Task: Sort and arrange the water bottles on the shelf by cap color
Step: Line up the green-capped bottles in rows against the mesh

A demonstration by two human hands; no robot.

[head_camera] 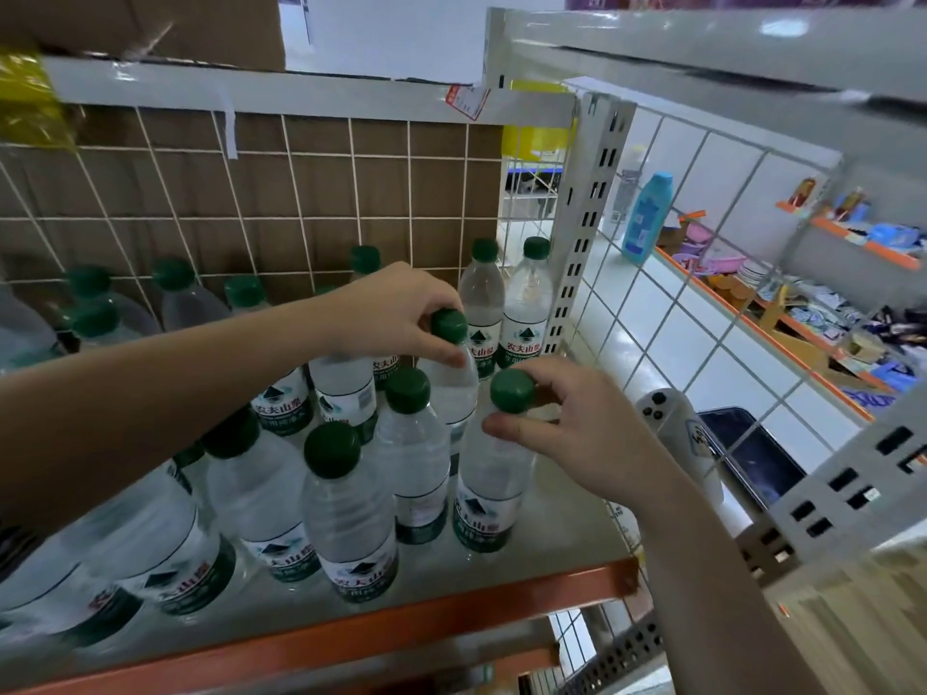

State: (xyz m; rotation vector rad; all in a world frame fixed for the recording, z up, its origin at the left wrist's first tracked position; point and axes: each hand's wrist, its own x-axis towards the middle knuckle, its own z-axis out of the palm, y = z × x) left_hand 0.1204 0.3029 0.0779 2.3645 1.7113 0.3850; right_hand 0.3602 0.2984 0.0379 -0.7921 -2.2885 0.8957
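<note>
Two green-capped water bottles are gripped at the right end of the shelf. The rear bottle (454, 388) is pinched at the neck, just under its green cap (449, 326), by the thumb and curled fingers of the left hand (396, 313). The front bottle (494, 474) is pinched likewise below its cap (511, 391) by the right hand (577, 428). The front bottle appears to stand on the shelf board (562, 534); the rear one's base is hidden. The neighbouring bottles (346, 509) seen here are all green-capped, so the step is judged to be closing up that group. Each bottle is best kept upright, lifted only slightly, and set in line toward the wire side panel (652, 313), so that none is knocked toward the orange front rail (401, 624).
</note>
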